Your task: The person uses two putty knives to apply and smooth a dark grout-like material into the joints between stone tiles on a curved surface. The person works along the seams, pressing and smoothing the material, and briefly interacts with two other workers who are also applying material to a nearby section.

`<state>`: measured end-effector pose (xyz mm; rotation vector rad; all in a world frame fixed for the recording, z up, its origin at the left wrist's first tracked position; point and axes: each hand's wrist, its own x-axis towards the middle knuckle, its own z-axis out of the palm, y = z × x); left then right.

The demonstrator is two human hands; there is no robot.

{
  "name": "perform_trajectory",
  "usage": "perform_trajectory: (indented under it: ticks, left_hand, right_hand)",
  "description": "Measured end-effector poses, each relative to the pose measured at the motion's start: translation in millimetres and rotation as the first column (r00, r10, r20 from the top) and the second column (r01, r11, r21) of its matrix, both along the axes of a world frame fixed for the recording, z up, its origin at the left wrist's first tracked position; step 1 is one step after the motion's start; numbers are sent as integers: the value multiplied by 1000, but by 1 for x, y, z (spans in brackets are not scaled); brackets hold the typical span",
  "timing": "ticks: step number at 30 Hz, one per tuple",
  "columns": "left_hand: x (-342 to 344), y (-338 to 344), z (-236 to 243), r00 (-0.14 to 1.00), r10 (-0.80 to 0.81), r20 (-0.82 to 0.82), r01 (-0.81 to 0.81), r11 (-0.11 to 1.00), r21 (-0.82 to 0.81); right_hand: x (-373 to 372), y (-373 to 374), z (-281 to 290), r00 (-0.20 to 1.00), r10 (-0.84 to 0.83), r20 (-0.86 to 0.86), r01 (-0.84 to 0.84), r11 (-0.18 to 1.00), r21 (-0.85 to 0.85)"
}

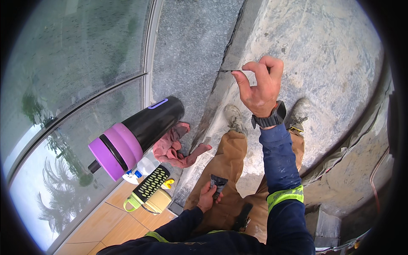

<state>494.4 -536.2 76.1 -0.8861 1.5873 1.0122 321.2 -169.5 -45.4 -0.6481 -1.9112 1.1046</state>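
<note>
My right hand (259,87) is raised at upper centre, fingers bent around a thin, dark, stick-like thing (225,70) that reaches left over a grey ledge edge (233,51); what exactly it is, I cannot make out. Low in the view, my left hand (206,196) grips a small dark grey packet (219,183) against my brown trouser leg (223,163). Left of my legs, pink crumpled cloth or gloves (168,148) lie beside a large black bottle with a purple top (136,129).
Glass panes in a frame (147,51) line the left. A black-and-green bottle (151,185), a yellow container (159,199) and several small items sit near orange tiles (119,223). My boots (233,117) are on dusty concrete (318,63). A reddish cable (374,178) runs at the right.
</note>
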Motion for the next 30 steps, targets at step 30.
perform_trajectory:
  ticks: [30]
  left_hand:
    - [-8, 43, -1, 998, -9, 61, 14, 997, -73]
  right_hand:
    - [-47, 79, -24, 981, -152, -121, 167, 978, 122]
